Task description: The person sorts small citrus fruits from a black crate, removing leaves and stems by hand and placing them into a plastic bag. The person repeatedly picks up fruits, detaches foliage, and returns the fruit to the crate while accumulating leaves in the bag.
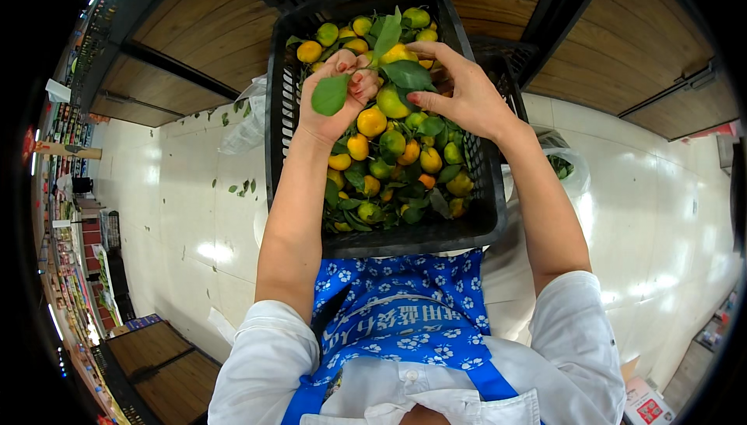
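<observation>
A black plastic crate [385,247] full of small yellow-green and orange mandarins with leaves [392,143] stands in front of me. Over its upper part, my left hand [341,95] has its fingers curled around a leafy mandarin stem; one large leaf [330,95] hangs over the palm. My right hand [461,89] is at the right with thumb and fingers spread around a yellow mandarin [398,54] and its leaves [408,75]. Its index fingertip is at that fruit, and whether it grips it cannot be told.
Wooden cabinets [198,34] with black frames stand behind the crate. A clear plastic bag [248,119] lies at its left, and another bag holding leaves [563,162] is at its right. Loose leaves [242,187] are scattered on the tiled floor. Stocked shelves [64,191] line the far left.
</observation>
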